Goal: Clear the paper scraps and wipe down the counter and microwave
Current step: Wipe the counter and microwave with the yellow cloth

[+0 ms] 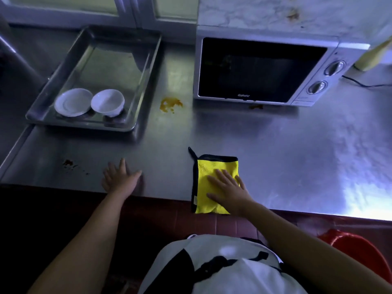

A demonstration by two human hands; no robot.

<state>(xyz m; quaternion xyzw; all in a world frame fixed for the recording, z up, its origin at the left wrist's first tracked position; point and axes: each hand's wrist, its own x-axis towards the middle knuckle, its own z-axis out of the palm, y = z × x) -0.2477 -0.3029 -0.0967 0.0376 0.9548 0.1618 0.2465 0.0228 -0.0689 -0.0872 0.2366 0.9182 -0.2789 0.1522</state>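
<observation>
My right hand (229, 192) lies flat on the yellow cloth (206, 166), fingers straight and spread, pressing it onto the desk (275, 155) at the near edge. My left hand (121, 177) rests flat on the bare desk to the left, fingers apart, holding nothing. An orange stain (170, 103) sits between the tray (110, 60) and the microwave (254, 68), which stands back right, door closed. A dark stain (69, 163) lies near my left hand. Two white bowls (108, 101) sit in the tray's near end.
</observation>
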